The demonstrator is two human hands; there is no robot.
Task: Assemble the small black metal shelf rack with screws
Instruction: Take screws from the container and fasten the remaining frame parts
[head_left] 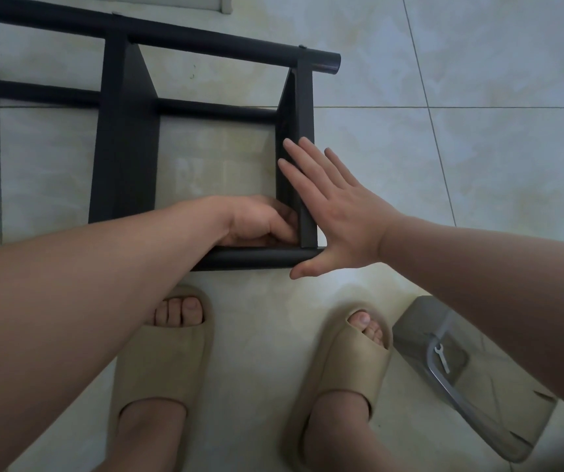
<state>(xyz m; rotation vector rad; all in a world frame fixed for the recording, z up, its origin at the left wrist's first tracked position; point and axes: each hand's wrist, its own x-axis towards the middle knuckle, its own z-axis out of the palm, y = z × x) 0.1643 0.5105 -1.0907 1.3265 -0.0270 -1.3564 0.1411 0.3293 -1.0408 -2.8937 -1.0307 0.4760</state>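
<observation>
Black shelf rack (124, 148) is seen lying on its side on the tiled floor (478, 131), just ahead of two sandalled feet. The right hand (338, 219) is laid flat against the outer face of the end panel (304, 107), fingers straight and slightly spread. The left hand (256, 221) is tucked into the inner corner by the near tube (256, 258), fingers curled; what is pinched, if anything, cannot be told.

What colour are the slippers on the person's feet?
Beige, a sandy tan. The slippers show best in the head view, near the black rack.
</observation>
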